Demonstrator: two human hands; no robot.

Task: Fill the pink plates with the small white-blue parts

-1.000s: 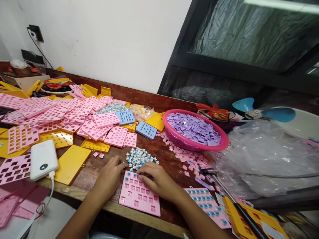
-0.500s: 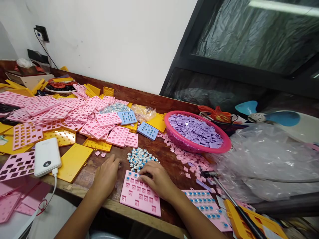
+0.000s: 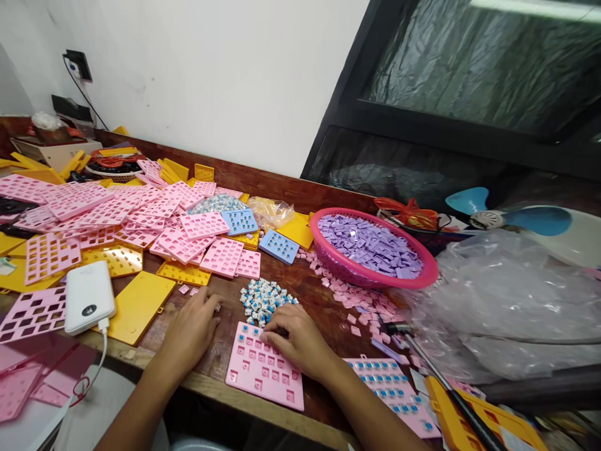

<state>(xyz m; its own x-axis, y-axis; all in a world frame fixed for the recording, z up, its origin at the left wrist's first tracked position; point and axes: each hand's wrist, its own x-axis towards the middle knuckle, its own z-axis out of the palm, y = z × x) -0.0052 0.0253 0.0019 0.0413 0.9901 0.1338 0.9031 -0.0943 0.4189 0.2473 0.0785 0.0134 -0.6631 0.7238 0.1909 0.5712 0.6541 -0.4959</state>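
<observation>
- Far left, by the front edge of the table [image 3: 323,410]: white power bank [image 3: 89,297], cable plugged in, beside a flat yellow plate [image 3: 141,307].
- Left hand [image 3: 192,329]: just in from the front edge, apart from the board, fingers half curled; maybe a tiny piece at the tips, too small to tell.
- Pink board [image 3: 260,369]: flat along the front edge, near the table's middle; a few blue-topped switches in the far left corner, other sockets unfilled. Probably light, stiff, a bit slick; best held by the side edges, clear of the sockets.
- Pile of switches [image 3: 263,300]: just past the board's far edge. Likely featherlight, hard, easy to drop; pinch by the sides.
- Right hand [image 3: 300,344]: over the board's far right part, thumb and fingers bent together near the far row; cannot tell if pinching a switch.
- Filled pink board [image 3: 392,394]: right, near the front edge, many switches in. Likely slightly heavier; lift by the rim.
</observation>
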